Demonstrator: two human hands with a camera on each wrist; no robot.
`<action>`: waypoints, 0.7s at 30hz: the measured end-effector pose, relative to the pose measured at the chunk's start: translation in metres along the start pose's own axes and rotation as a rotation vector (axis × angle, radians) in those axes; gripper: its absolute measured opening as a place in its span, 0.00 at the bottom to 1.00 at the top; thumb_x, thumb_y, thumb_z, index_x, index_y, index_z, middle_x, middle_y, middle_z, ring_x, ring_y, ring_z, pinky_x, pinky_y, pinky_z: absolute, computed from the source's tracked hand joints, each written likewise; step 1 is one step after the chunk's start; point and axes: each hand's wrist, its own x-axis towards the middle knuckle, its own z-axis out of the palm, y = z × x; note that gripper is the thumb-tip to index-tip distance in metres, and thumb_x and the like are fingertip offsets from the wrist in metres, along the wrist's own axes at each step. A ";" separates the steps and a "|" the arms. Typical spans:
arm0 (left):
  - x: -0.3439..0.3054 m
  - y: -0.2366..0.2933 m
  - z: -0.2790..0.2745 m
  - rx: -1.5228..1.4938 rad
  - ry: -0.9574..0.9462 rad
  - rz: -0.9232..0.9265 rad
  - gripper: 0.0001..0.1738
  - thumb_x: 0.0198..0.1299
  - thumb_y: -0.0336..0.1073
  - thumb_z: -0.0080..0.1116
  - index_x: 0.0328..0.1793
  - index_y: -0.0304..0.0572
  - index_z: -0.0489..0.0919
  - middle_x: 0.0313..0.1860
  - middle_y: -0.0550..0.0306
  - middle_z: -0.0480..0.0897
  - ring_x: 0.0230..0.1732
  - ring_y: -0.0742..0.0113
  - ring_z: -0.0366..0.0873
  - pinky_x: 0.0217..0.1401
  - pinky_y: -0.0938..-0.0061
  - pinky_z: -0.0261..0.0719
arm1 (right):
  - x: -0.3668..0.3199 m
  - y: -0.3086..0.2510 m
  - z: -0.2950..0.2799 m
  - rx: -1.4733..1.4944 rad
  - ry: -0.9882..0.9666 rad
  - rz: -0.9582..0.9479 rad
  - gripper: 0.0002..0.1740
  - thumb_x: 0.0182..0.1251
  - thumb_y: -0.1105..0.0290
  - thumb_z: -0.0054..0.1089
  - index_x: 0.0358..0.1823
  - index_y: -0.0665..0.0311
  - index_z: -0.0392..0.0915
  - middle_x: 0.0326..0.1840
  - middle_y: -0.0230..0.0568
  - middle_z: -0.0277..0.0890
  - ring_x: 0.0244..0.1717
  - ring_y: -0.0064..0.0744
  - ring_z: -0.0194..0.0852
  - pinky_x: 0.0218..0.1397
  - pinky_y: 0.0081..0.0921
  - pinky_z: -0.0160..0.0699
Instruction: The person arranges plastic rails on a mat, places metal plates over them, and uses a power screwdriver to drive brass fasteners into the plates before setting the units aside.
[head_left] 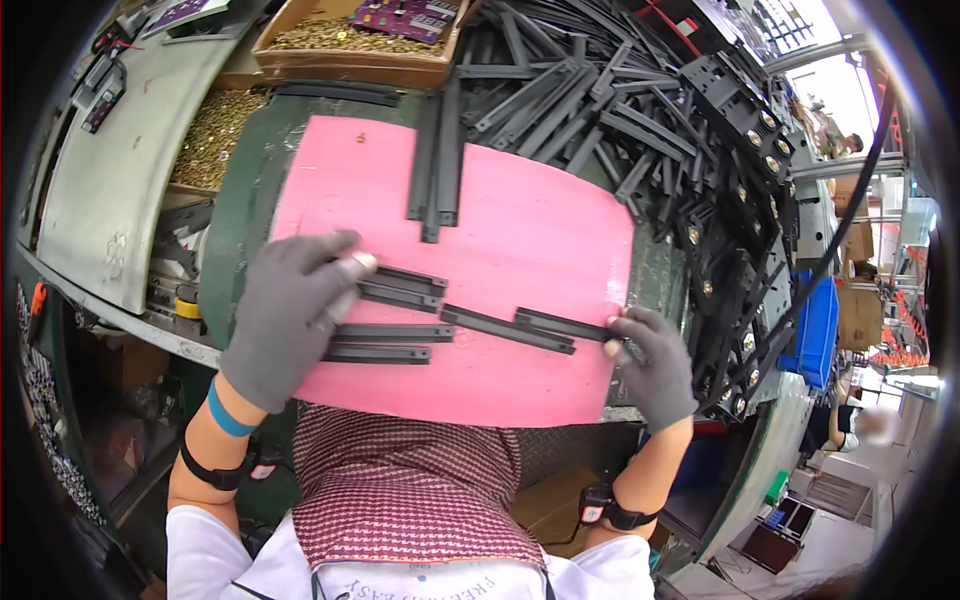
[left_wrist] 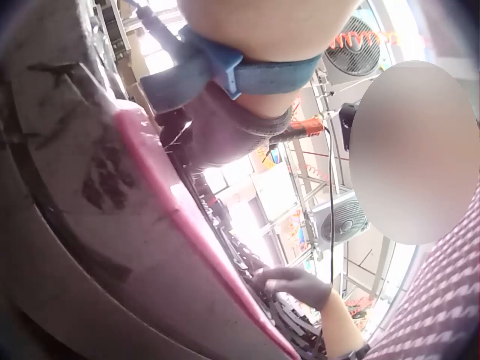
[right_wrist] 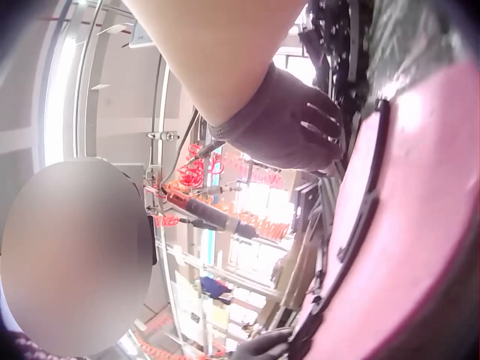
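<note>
My gloved right hand [head_left: 655,365] pinches the right end of a thin black metal strip [head_left: 560,324] at the right side of the pink mat [head_left: 340,190]. A second strip [head_left: 500,328] lies just left of it, their ends overlapping. On the mat's left side my gloved left hand [head_left: 290,315] rests with fingers extended over the left ends of several strips [head_left: 395,333], hiding those ends. Farther back, a few longer black strips [head_left: 435,165] lie side by side across the mat's far edge. In the right wrist view the gloved right hand [right_wrist: 292,124] is beside the mat.
A large heap of black strips [head_left: 580,95] fills the back right, beside stacked black brackets [head_left: 740,200]. A carton [head_left: 270,50] of small brass-coloured parts stands at the back. More such parts [head_left: 215,135] lie at left. A tiny brass piece [head_left: 361,137] sits on the mat.
</note>
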 end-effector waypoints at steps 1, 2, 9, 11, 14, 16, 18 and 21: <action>0.007 0.010 0.006 -0.073 -0.044 0.087 0.16 0.52 0.31 0.63 0.49 0.47 0.83 0.50 0.54 0.82 0.53 0.52 0.77 0.60 0.60 0.70 | -0.004 0.004 0.005 -0.007 0.003 0.003 0.14 0.59 0.73 0.65 0.47 0.61 0.84 0.45 0.44 0.80 0.46 0.48 0.78 0.51 0.37 0.76; 0.013 0.024 0.013 -0.074 -0.078 0.172 0.14 0.52 0.32 0.62 0.47 0.48 0.83 0.48 0.55 0.82 0.52 0.54 0.77 0.59 0.61 0.70 | -0.006 0.003 0.013 0.077 0.050 0.047 0.13 0.58 0.73 0.65 0.47 0.60 0.84 0.44 0.45 0.80 0.45 0.47 0.78 0.50 0.36 0.76; 0.035 0.094 0.081 0.226 -0.258 0.360 0.08 0.56 0.35 0.54 0.39 0.43 0.80 0.37 0.58 0.78 0.44 0.63 0.77 0.51 0.64 0.72 | 0.010 -0.024 0.038 0.222 0.069 -0.104 0.13 0.61 0.70 0.65 0.47 0.58 0.85 0.39 0.46 0.78 0.40 0.47 0.78 0.43 0.38 0.75; 0.035 0.102 0.097 0.244 -0.168 0.465 0.08 0.56 0.36 0.54 0.37 0.42 0.79 0.38 0.57 0.78 0.43 0.64 0.76 0.46 0.65 0.73 | -0.005 -0.030 0.027 0.223 -0.028 -0.040 0.10 0.65 0.67 0.62 0.46 0.60 0.83 0.37 0.46 0.77 0.39 0.49 0.77 0.41 0.42 0.74; 0.038 0.128 0.122 0.072 -0.302 0.351 0.09 0.55 0.38 0.55 0.36 0.41 0.79 0.44 0.53 0.79 0.46 0.60 0.77 0.47 0.66 0.75 | -0.037 -0.034 0.019 0.164 -0.154 0.038 0.10 0.69 0.64 0.58 0.42 0.63 0.81 0.36 0.49 0.79 0.37 0.53 0.79 0.40 0.43 0.75; 0.039 0.142 0.126 0.019 -0.276 0.407 0.11 0.54 0.39 0.55 0.39 0.40 0.79 0.47 0.51 0.79 0.49 0.59 0.78 0.50 0.65 0.76 | -0.051 -0.042 0.016 0.274 -0.241 0.148 0.12 0.72 0.62 0.55 0.40 0.65 0.78 0.33 0.52 0.80 0.34 0.57 0.79 0.37 0.45 0.76; 0.037 0.151 0.131 -0.037 -0.255 0.467 0.14 0.54 0.40 0.56 0.42 0.39 0.79 0.51 0.48 0.79 0.51 0.57 0.78 0.52 0.65 0.76 | -0.055 -0.043 0.020 0.394 -0.250 0.181 0.14 0.73 0.61 0.55 0.43 0.67 0.77 0.30 0.53 0.80 0.30 0.57 0.79 0.35 0.43 0.77; 0.033 0.156 0.131 0.010 -0.265 0.301 0.27 0.51 0.43 0.60 0.56 0.36 0.77 0.59 0.45 0.76 0.57 0.55 0.76 0.59 0.63 0.73 | -0.051 -0.044 0.017 0.802 -0.217 0.276 0.14 0.74 0.62 0.53 0.45 0.67 0.77 0.28 0.50 0.79 0.29 0.55 0.79 0.35 0.39 0.77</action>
